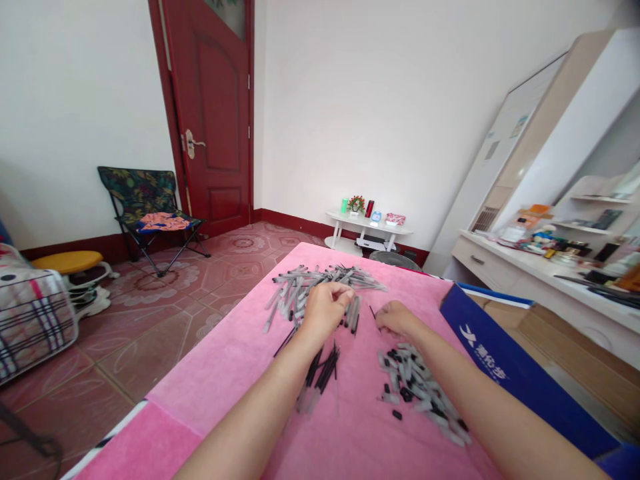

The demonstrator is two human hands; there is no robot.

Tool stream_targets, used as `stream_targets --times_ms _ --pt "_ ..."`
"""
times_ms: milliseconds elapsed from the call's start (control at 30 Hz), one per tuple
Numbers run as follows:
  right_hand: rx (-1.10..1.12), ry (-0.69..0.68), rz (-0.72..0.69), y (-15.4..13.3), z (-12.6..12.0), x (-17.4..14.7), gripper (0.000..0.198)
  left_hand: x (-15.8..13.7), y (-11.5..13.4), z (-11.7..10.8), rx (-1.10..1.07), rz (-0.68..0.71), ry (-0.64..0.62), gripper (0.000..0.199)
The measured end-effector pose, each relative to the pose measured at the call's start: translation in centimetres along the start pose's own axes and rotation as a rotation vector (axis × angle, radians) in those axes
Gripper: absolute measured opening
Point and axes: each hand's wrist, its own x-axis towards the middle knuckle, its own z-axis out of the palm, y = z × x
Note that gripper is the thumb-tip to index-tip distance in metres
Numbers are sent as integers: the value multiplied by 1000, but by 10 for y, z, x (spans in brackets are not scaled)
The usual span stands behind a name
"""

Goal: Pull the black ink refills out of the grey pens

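My left hand is over the pile of translucent grey pen barrels on the pink cloth. Its thumb and fingers are pinched together, and whatever they may hold is hidden. To the right, my right hand is closed on a thin black pen refill, whose end sticks out past the fingertips. A few barrels with black ends lie between the hands. Black refills form a bunch beside my left forearm. Below my right hand spreads a heap of clear and black pen caps, partly covered by the forearm.
A pink cloth covers the table. At its right edge stands an open blue cardboard box. Beyond it is a white dresser crowded with bottles. A folding chair, a yellow stool and a low white stand are farther off.
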Motion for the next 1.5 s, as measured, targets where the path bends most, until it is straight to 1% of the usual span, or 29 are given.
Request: stream_targets --times_ms 100,200,267,300,367,433,467,533,600,667,700,733,767,833,900,933,1000,1067,1133,1267,1400,1500 --pt "97 -59 -69 4 -13 -34 6 -1 2 2 12 1 -5 20" --pt "172 -42 -139 10 -31 -63 12 -1 3 2 -16 6 -6 21" --pt "142 29 -244 15 -43 -75 11 0 3 2 -54 -3 -4 22" --pt "87 86 -309 18 -48 -80 10 0 3 2 -79 -12 -11 22" --pt "-92 209 -434 20 -54 -89 11 1 4 0 -143 -33 -28 23" --pt "-299 266 -552 17 -50 -97 13 2 6 -4 -223 -52 -44 25" --pt "-400 254 -628 13 -45 -101 15 3 8 -6 -269 -66 -46 26" --pt "-584 190 -801 4 -30 -109 16 4 13 -13 -358 -102 -38 27" --pt "-720 110 -958 -7 -13 -114 17 6 18 -20 -422 -137 -23 26" --pt "-777 62 -1043 -16 4 -116 18 7 22 -26 -448 -153 -8 26" --pt "-775 58 -1037 -19 11 -115 17 7 24 -29 -454 -157 -4 25" --pt "-759 70 -989 -21 17 -114 17 7 26 -31 -458 -162 -2 25" --pt "-736 96 -901 -22 21 -112 16 7 28 -32 -459 -166 -1 24" --pt "-676 151 -671 -19 26 -108 14 7 30 -34 -458 -168 4 23" --pt "-590 142 -489 -12 30 -106 18 7 32 -35 -454 -158 15 23" --pt "-529 110 -444 -7 32 -106 21 7 32 -35 -454 -151 18 23" --pt "-401 45 -418 0 38 -109 21 6 33 -35 -456 -140 19 24" --pt "-317 32 -413 4 46 -113 20 6 32 -34 -455 -126 9 24" --pt "-297 51 -385 5 55 -117 17 6 32 -33 -452 -109 -2 25" --pt "-266 43 -334 1 66 -121 9 6 32 -32 -442 -100 -6 25" --pt "-211 59 -329 -4 70 -119 16 5 32 -31 -425 -96 -9 24" --pt "-119 30 -297 -11 70 -117 16 6 30 -29 -399 -82 -9 23"
